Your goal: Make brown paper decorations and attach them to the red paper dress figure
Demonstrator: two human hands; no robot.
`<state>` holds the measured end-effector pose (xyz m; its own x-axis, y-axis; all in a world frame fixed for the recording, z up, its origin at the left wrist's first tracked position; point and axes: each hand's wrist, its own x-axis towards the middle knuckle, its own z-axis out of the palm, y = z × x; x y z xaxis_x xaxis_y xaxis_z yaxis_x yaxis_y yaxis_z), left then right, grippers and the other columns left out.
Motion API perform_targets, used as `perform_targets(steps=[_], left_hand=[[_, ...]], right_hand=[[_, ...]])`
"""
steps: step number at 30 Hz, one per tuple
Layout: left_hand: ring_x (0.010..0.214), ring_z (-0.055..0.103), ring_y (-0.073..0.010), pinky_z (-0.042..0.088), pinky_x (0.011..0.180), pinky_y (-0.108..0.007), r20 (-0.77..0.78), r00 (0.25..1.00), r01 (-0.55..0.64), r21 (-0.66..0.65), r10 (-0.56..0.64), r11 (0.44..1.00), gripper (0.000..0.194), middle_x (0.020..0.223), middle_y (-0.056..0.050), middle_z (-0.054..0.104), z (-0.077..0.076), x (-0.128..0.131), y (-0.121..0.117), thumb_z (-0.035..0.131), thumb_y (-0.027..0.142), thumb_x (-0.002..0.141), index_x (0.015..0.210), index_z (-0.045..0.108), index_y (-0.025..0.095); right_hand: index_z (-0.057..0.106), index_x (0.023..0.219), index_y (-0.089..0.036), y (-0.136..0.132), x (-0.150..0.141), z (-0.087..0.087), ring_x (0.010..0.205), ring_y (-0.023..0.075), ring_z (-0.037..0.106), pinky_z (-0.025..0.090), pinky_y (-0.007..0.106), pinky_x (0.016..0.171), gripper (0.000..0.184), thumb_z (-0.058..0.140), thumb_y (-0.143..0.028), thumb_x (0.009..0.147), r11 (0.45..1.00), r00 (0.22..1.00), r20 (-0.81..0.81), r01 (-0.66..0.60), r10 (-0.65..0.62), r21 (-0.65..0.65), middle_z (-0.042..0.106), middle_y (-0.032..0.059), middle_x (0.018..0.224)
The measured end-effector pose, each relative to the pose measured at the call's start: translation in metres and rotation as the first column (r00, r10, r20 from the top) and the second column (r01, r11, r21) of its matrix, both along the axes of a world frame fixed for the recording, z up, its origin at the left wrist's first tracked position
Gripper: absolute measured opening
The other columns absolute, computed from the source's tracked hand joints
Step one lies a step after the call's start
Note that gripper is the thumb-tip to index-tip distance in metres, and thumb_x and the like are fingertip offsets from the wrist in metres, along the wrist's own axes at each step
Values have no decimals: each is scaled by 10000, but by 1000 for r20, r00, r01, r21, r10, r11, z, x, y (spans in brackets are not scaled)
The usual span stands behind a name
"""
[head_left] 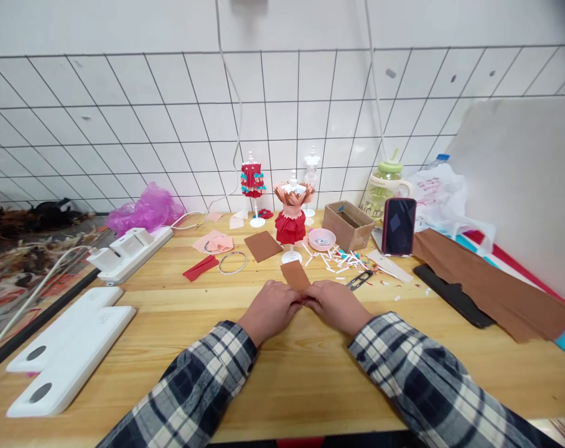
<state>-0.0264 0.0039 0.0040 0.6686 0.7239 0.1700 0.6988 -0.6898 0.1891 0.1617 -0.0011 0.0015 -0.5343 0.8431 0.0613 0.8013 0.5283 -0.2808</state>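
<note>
- Grip: left hand (273, 306) and right hand (336, 303) meet; both pinch the near edge of a small brown piece (295, 275), thumbs and fingertips close together. Exact finger placing hidden.
- Brown piece: low over the table's middle, pointing away from the wearer, just short of a doll stand. Cannot tell whether its far end touches wood.
- Handling, judged: very light, thin, soft enough to crease, probably easy to tear; paper or cloth, unsure. Not likely slippery. Best held by the edges, flat between thumb and finger, little pull.
- Table (301, 373): pale wood, bare in front of the hands.
- Right: long brown strip (492, 283) lying partly over a black object.
- Beyond the hands: snips (359, 280), white scraps (330, 264), metal ring (233, 263), red strips (201, 267).
- Farther: doll stand (290, 229) in red and peach ruffles, brown sheet (262, 246), pink bowl (322, 240), cardboard box (352, 230), upright phone (399, 227).
- Back: white tiled wall (282, 118), cables hanging down it.
</note>
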Motion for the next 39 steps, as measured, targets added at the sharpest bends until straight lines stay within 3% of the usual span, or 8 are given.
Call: perform_targets(steps=[4, 10, 17, 26, 32, 39], left_hand=[[854, 625, -202, 434, 791, -339, 43, 999, 18, -11, -18, 1000, 227, 884, -35, 707, -1, 2, -1, 477, 280, 915, 988, 691, 263], [860, 587, -204, 445, 772, -323, 33, 999, 36, 39, -37, 999, 218, 865, -62, 665, 3, 4, -1, 476, 239, 907, 859, 682, 190], [820, 614, -204, 459, 754, -322, 56, 998, -15, -38, 17, 999, 207, 880, -43, 704, -1, 1, 0, 473, 258, 917, 962, 669, 215], [871, 585, -195, 447, 798, -324, 23, 999, 30, -10, -30, 999, 226, 926, -55, 679, 4, 4, -1, 452, 227, 924, 922, 676, 197], [835, 601, -200, 447, 764, -323, 27, 999, -44, -60, 45, 997, 224, 890, -45, 696, 1, 4, -2, 447, 253, 932, 961, 664, 203], [879, 570, -196, 441, 812, -323, 24, 1000, 7, -5, -7, 1000, 210, 912, -58, 663, 1, 6, -1, 455, 198, 917, 898, 663, 183]], right_hand=[[687, 1045, -257, 0, 0, 1, 902, 191, 590, 403, 284, 753, 264, 460, -340, 940, 1000, 999, 40, 15, -15, 9, 668, 55, 929], [694, 905, -230, -1, -1, 3, 854, 191, 571, 385, 281, 708, 271, 444, -327, 944, 998, 995, 105, -6, -1, 61, 638, 61, 856], [670, 1006, -230, 0, -1, 0, 898, 193, 585, 392, 286, 736, 257, 443, -334, 949, 1000, 998, 59, 7, -9, 26, 656, 59, 900], [646, 958, -201, -1, -2, 2, 892, 180, 576, 388, 272, 746, 256, 414, -310, 959, 1000, 994, 104, 23, -23, 3, 627, 62, 929], [643, 998, -199, 1, 0, 0, 898, 185, 580, 390, 275, 773, 257, 422, -322, 954, 999, 998, 62, 20, -18, -25, 645, 61, 942], [675, 953, -214, -1, -2, 4, 934, 177, 567, 391, 264, 762, 291, 411, -338, 958, 1000, 995, 99, 21, -22, 11, 622, 65, 982]])
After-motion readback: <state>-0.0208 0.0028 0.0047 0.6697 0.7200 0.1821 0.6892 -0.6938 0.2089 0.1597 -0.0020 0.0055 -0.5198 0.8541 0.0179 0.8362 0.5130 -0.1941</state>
